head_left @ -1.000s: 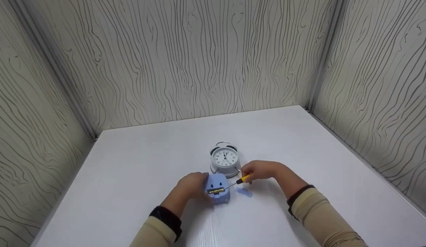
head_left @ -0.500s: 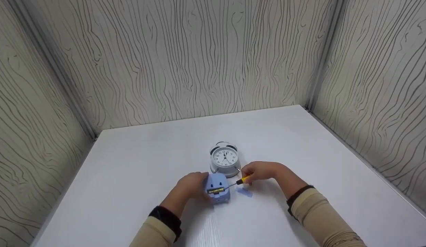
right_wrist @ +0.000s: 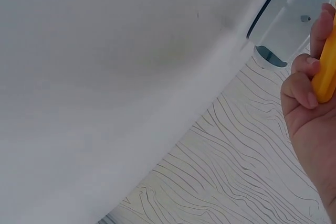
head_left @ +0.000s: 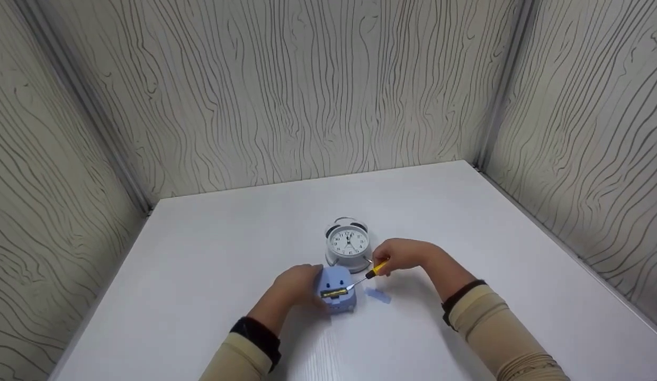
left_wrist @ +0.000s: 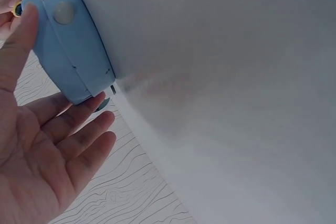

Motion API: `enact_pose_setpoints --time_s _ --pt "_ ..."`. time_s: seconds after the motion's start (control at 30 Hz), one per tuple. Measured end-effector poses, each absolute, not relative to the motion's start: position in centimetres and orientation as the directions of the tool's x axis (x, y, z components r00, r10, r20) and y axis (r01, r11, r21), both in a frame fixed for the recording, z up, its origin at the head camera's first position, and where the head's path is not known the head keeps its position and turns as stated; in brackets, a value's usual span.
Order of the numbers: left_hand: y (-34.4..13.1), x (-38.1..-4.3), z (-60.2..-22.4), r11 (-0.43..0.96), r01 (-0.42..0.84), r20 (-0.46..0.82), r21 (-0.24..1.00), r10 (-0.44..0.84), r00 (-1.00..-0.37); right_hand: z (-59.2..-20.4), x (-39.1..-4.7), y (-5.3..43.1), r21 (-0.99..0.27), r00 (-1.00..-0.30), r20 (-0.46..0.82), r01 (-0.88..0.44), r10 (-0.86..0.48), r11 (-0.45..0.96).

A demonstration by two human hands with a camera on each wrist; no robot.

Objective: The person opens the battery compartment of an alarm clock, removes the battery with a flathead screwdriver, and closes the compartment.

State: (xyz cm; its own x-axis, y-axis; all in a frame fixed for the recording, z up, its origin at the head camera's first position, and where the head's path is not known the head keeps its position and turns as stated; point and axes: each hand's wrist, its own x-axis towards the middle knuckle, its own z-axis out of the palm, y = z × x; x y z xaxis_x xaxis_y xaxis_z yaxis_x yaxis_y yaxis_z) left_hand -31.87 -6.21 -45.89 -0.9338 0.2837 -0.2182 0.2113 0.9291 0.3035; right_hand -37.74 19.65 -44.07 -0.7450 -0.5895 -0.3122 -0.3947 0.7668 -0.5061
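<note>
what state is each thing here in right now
blue device: opened on its upper face, gripped by the left hand
battery: exposed inside the blue device
screwdriver: held by the right hand, tip near the battery's end; contact unclear
small blue piece: loose on the table
alarm clock: lying face up; running or stopped, can't tell

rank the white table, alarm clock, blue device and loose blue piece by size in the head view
1. white table
2. alarm clock and blue device: too close to rank, as the left hand hides part of the latter
3. loose blue piece
</note>
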Motion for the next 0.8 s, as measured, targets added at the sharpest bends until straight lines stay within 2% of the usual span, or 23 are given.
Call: enact_pose_setpoints --time_s 0.43,0.8 --pt "-6.2 -31.9 -45.9 0.925 0.210 -0.220 0.315 0.287 -0.932 -44.2 -37.8 19.9 -0.497 -0.766 -0.294 -0.389 -0.572 0.776" --pt "-6.2 -31.9 -46.1 0.922 0.184 -0.222 0.342 0.269 -0.937 -43.7 -38.0 21.1 -0.458 -0.872 -0.160 -0.350 -0.463 0.817"
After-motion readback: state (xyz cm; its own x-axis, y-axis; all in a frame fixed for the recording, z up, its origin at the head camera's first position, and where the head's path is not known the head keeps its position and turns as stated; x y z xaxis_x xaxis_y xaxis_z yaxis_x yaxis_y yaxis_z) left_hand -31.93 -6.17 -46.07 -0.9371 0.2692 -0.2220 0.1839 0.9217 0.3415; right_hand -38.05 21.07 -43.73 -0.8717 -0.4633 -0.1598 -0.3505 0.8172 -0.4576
